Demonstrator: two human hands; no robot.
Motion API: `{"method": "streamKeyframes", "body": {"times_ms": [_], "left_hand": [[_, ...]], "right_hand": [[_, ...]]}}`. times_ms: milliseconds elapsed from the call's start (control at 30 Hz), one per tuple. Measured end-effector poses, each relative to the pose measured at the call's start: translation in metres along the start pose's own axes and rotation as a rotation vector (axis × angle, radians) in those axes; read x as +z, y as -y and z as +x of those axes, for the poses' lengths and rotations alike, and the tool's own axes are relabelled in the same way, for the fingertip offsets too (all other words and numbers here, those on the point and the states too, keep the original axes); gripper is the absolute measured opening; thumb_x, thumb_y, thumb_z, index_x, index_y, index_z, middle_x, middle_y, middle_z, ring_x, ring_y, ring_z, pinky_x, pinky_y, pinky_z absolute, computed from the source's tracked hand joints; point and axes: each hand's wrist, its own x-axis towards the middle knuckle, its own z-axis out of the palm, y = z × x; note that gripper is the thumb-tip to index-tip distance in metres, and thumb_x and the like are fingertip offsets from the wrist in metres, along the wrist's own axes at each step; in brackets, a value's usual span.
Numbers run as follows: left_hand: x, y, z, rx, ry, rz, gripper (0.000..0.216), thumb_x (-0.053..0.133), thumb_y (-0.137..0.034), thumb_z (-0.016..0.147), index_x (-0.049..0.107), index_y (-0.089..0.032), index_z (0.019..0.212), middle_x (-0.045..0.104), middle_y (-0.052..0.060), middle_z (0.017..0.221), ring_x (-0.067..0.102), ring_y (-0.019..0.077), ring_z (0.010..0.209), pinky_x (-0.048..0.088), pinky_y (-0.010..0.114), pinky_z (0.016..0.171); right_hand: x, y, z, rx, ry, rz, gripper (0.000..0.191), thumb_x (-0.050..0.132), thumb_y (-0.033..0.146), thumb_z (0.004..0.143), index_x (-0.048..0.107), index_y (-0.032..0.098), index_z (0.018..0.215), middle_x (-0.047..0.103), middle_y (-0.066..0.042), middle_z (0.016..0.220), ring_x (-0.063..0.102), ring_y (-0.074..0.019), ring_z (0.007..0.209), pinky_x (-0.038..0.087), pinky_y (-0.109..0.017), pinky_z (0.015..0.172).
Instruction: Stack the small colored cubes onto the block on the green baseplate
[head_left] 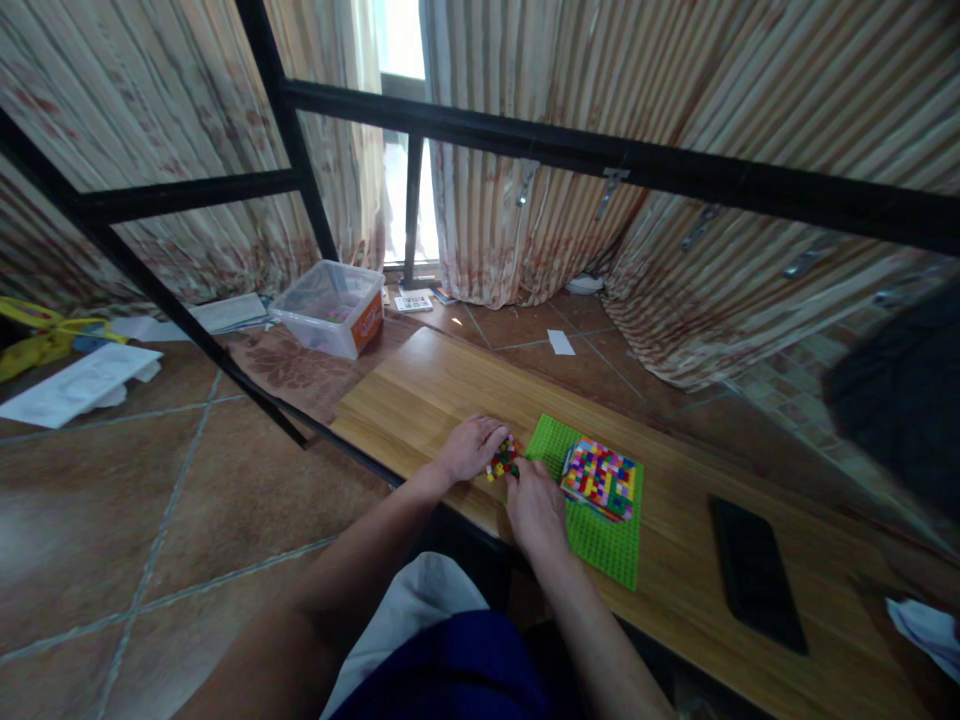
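Note:
A small cluster of multicoloured toy building bricks (pixel 501 460) lies between my two hands, low over the wooden table. My left hand (pixel 471 447) curls around its left and far side. From the right, my right hand (pixel 537 505) has its fingers pressed together at the cluster's near edge; the fingertips are partly hidden. Just beyond my right hand lies a green studded baseplate (pixel 600 550). On it rests a thick block built of many coloured bricks (pixel 600 478), apart from my fingers.
A black phone-like slab (pixel 757 570) lies at the right of the wooden table (pixel 420 390). On the floor stand a clear plastic bin (pixel 319 335) and a white tray (pixel 82 385). A black metal frame (pixel 480 122) crosses in front of striped curtains (pixel 540 60).

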Motion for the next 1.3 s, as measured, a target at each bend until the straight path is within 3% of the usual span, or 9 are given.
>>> {"method": "streamKeyframes", "body": {"times_ms": [367,700,867,1067,1300], "left_hand": [[-0.002,-0.003,0.0,-0.024,0.0,-0.024,0.045,0.027,-0.04,0.1,0.066,-0.02,0.095,0.071,0.006,0.097,0.062,0.0179,0.095,0.047,0.034,0.092],[-0.004,-0.005,0.001,-0.024,0.0,-0.043,0.045,0.028,-0.039,0.1,0.067,-0.02,0.095,0.072,0.005,0.098,0.062,0.0177,0.096,0.045,0.033,0.094],[-0.004,-0.004,0.001,-0.031,0.003,-0.033,0.045,0.028,-0.04,0.1,0.067,-0.02,0.095,0.072,0.005,0.097,0.063,0.018,0.095,0.046,0.034,0.093],[-0.005,-0.004,0.0,-0.034,-0.006,-0.026,0.045,0.028,-0.041,0.099,0.067,-0.02,0.095,0.072,0.005,0.098,0.062,0.0184,0.095,0.046,0.034,0.094],[-0.003,-0.002,0.0,-0.052,-0.013,-0.019,0.045,0.028,-0.041,0.099,0.068,-0.02,0.096,0.072,0.005,0.098,0.062,0.0184,0.097,0.047,0.033,0.093]], "right_hand": [[0.01,-0.006,0.007,-0.002,-0.065,0.065,0.026,0.039,0.015,0.086,0.065,0.021,0.086,0.062,-0.009,0.084,0.057,-0.0218,0.077,0.043,-0.033,0.071],[-0.024,-0.008,-0.019,-0.013,-0.178,0.279,0.029,0.038,0.024,0.09,0.065,0.018,0.097,0.067,-0.009,0.094,0.061,-0.0208,0.088,0.047,-0.035,0.082],[-0.05,-0.041,-0.032,0.121,-0.295,0.385,0.033,0.045,0.038,0.09,0.068,0.019,0.104,0.069,-0.01,0.106,0.064,-0.0214,0.095,0.048,-0.035,0.086],[-0.07,-0.096,-0.025,0.396,-0.414,0.358,0.04,0.052,0.047,0.084,0.07,0.018,0.104,0.073,-0.011,0.097,0.066,-0.024,0.085,0.049,-0.036,0.078],[-0.075,-0.119,-0.004,0.289,-0.461,0.298,0.038,0.051,0.045,0.082,0.073,0.015,0.089,0.07,-0.012,0.092,0.063,-0.0216,0.08,0.048,-0.036,0.077]]}}
